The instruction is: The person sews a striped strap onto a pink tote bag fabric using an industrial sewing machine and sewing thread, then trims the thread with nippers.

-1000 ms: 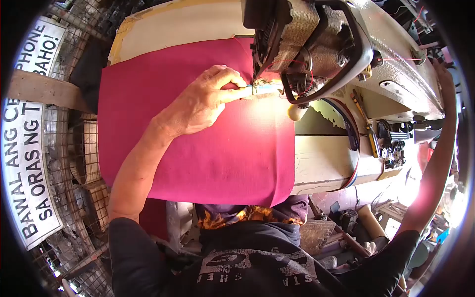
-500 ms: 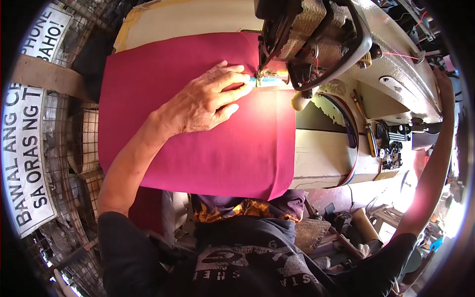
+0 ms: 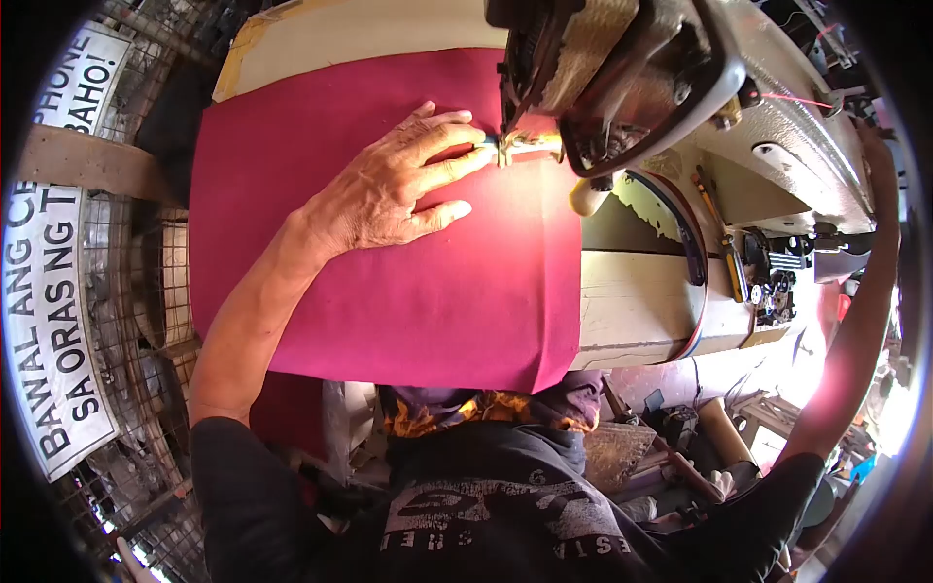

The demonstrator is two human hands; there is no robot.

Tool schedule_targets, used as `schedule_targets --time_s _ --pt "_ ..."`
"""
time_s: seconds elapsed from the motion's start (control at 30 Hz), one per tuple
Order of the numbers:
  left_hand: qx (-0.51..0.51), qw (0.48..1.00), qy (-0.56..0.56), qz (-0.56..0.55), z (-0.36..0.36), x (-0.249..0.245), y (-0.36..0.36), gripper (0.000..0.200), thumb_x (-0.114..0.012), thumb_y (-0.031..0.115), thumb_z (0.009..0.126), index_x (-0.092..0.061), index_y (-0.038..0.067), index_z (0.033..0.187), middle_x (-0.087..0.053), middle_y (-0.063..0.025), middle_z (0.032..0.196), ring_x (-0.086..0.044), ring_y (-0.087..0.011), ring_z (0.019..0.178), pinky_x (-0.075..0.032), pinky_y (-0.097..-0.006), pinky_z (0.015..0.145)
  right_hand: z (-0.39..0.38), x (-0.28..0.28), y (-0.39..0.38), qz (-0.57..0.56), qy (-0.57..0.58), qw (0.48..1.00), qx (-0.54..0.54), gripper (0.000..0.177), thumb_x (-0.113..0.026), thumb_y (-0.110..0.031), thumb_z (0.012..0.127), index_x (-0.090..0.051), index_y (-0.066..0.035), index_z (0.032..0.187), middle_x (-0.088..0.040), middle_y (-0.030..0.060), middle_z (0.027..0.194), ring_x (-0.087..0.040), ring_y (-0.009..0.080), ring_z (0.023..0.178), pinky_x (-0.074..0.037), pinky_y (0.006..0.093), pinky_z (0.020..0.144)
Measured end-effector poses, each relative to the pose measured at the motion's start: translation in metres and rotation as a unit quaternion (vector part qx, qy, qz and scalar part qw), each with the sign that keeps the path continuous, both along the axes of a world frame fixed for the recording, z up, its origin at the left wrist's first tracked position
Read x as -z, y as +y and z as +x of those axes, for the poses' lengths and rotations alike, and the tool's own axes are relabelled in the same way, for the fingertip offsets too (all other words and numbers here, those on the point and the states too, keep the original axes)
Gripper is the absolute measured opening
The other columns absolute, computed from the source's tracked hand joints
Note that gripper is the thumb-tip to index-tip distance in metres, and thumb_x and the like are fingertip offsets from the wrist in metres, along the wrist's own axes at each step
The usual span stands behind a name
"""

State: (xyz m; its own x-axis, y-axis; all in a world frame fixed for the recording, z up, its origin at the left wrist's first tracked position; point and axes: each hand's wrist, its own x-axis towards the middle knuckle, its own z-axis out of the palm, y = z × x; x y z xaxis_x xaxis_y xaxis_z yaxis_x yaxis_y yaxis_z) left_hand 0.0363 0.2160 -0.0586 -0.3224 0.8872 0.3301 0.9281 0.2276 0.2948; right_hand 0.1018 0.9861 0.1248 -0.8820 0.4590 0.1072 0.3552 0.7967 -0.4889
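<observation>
My left hand [image 3: 394,185] lies flat on a large magenta sheet of cloth [image 3: 389,301], fingers stretched out and thumb apart. Its fingertips reach a small blue strip [image 3: 486,145] right beside the presser foot [image 3: 503,151] of a sewing machine [image 3: 671,73]. The sheet spreads under the needle area, with a crease running down its right part. At the far right edge my right hand [image 3: 873,146] is up by the end of the machine, in shadow; its fingers are too dark to make out.
A screwdriver [image 3: 734,267] and small metal parts [image 3: 775,296] lie on the machine bed's right side. Red thread [image 3: 792,98] runs along the machine arm. Wire mesh with a lettered sign [image 3: 58,330] stands at left. Clutter fills the floor below right.
The cloth and my left hand have shifted slightly up and left in view. My left thumb is spread wider from the fingers. My right hand stays at the machine's far end.
</observation>
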Motion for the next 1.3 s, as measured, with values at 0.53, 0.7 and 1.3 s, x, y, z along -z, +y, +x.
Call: schedule_targets --time_s 0.53,0.7,1.3 --pt "-0.011 0.998 0.026 -0.058 -0.007 0.004 0.001 0.054 -0.068 0.028 0.094 -0.053 0.006 0.140 -0.051 -0.0077 0.149 -0.035 -0.0314 0.149 -0.022 -0.0497 0.128 0.044 -0.012 -0.065 0.306 -0.133 0.940 -0.075 0.040 -0.049 -0.025 0.107 -0.064 0.004 0.129 -0.072 0.0144 0.115 -0.067 0.0200 0.104 -0.051 0.0317 0.087" --pt "0.004 0.998 0.007 -0.056 -0.008 0.001 0.002 0.052 -0.067 0.026 0.094 -0.054 0.007 0.140 -0.049 -0.0067 0.151 -0.034 -0.0321 0.150 -0.021 -0.0506 0.128 0.177 0.132 -0.031 0.312 0.262 0.912 0.056 0.041 -0.045 -0.022 0.108 -0.057 -0.002 0.142 -0.067 0.0164 0.125 -0.068 0.0244 0.108 -0.055 0.0372 0.092" --pt "-0.004 0.998 0.005 -0.064 -0.008 0.002 0.001 0.057 -0.067 0.022 0.092 -0.050 0.006 0.144 -0.051 -0.0120 0.150 -0.034 -0.0343 0.149 -0.019 -0.0518 0.129 0.144 0.110 -0.079 0.194 0.216 0.943 0.165 0.057 -0.058 -0.021 0.099 -0.044 -0.002 0.151 -0.060 0.0182 0.134 -0.062 0.0309 0.120 -0.052 0.0427 0.097"
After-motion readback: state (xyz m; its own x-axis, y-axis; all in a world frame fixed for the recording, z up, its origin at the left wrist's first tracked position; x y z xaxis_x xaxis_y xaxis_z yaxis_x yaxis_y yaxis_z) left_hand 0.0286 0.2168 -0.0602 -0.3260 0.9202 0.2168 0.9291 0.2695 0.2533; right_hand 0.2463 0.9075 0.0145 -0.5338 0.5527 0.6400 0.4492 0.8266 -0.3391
